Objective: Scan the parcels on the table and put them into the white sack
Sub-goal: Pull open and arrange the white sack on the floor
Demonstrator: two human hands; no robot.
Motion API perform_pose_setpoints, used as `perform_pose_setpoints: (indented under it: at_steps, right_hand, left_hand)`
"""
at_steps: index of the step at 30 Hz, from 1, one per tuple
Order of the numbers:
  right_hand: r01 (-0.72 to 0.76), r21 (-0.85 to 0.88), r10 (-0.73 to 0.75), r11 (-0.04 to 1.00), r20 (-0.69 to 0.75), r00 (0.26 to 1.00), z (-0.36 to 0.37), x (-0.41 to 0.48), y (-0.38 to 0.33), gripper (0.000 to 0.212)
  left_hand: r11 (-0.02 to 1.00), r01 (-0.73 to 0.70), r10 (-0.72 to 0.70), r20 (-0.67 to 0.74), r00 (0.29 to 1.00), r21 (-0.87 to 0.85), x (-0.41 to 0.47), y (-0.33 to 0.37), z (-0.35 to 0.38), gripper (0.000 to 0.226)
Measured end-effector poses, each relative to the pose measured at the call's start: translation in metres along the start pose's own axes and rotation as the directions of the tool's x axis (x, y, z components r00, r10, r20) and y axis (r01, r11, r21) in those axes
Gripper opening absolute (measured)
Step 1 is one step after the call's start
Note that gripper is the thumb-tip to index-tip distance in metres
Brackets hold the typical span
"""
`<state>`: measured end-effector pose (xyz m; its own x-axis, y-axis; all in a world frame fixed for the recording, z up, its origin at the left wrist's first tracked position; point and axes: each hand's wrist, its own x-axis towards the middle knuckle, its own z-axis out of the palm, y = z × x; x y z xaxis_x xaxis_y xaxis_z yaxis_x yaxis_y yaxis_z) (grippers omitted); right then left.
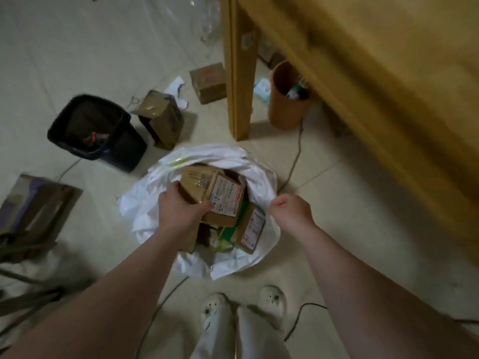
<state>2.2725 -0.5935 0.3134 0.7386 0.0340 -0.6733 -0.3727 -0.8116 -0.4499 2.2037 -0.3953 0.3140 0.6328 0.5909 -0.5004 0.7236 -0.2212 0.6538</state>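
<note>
White slippers [243, 304] are standing nearest to us on the tiled floor [350, 203], with dark cables [303, 317] trailing just beside them, so we are risking a snag underfoot if we are shifting our feet while bent over. Past our feet, the white sack [145, 203] is slumping open on the floor. Our right hand [291, 207] is closed in a pinch on the sack's rim, pulling the mouth wide. Our left hand [178, 206] is curled tight around the near end of a brown cardboard parcel [215, 195], thumb on one side and fingers on the other, holding it label-up in the mouth of the sack above the parcels already inside [248, 229].

We are judging the sack to be close to full, and that is where the trouble is lying: the parcel is sitting high on the pile, so once we are letting go it may be sliding off toward the low near rim and tipping out onto the floor. The thin fabric is also taking strain at our pinch, and a box corner pressing sideways could be tearing it or dragging the rim from our grip.

Further off, a black bin [96, 128], loose cardboard boxes [162, 120] and an orange bin [287, 99] are crowding the floor beside the wooden counter's leg [239, 73], leaving little room for dragging the sack clear
</note>
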Motion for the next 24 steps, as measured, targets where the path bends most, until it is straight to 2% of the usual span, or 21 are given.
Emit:
perform_pose_setpoints:
  at_steps: [2, 4, 8, 10, 12, 14, 17, 20, 22, 24]
  right_hand:
    - [-0.029, -0.013, 0.028, 1.000, -0.010, 1.000, 0.023, 0.036, 0.014, 0.017]
    - [-0.068, 0.003, 0.068, 0.998, -0.052, 0.996, 0.045, 0.072, 0.030, 0.038]
    - [-0.104, 0.087, 0.118, 0.991, -0.170, 0.978, 0.079, 0.131, 0.052, 0.063]
    - [-0.180, 0.083, 0.189, 0.980, -0.115, 0.975, 0.093, 0.154, 0.063, 0.074]
    - [-0.215, 0.001, 0.214, 0.977, -0.038, 0.976, 0.101, 0.169, 0.071, 0.060]
    - [-0.204, 0.012, 0.205, 0.979, -0.051, 0.977, 0.105, 0.177, 0.075, 0.043]
    - [-0.067, 0.139, 0.092, 0.988, -0.189, 0.978, 0.097, 0.166, 0.060, 0.031]
    - [0.165, 0.248, -0.085, 0.954, -0.306, 0.948, 0.085, 0.138, 0.029, 0.027]
    - [0.249, 0.282, -0.158, 0.927, -0.307, 0.938, 0.081, 0.121, 0.008, 0.022]
    - [0.231, 0.328, -0.139, 0.916, -0.281, 0.950, 0.082, 0.113, -0.007, 0.024]
  left_hand:
    - [0.997, -0.070, 0.070, 0.002, 0.998, -0.011, 0.015, -0.019, 0.025, 0.086]
    - [0.990, -0.138, 0.138, 0.008, 0.990, 0.008, 0.028, -0.036, 0.047, 0.089]
    - [0.982, -0.186, 0.186, 0.030, 0.982, 0.009, 0.051, -0.064, 0.085, 0.084]
    - [0.979, -0.204, 0.203, 0.016, 0.979, 0.022, 0.062, -0.073, 0.101, 0.077]
    - [0.977, -0.207, 0.207, 0.007, 0.978, 0.039, 0.072, -0.078, 0.114, 0.067]
    - [0.981, -0.194, 0.193, 0.007, 0.981, 0.033, 0.079, -0.079, 0.123, 0.059]
    - [0.986, -0.159, 0.161, -0.023, 0.987, 0.054, 0.086, -0.073, 0.134, 0.050]
    - [0.988, -0.122, 0.122, -0.003, 0.992, 0.099, 0.093, -0.064, 0.136, 0.039]
    - [0.964, -0.157, 0.139, 0.097, 0.986, 0.214, 0.098, -0.065, 0.132, 0.032]
    - [0.947, -0.181, 0.160, 0.100, 0.982, 0.265, 0.098, -0.071, 0.117, 0.031]
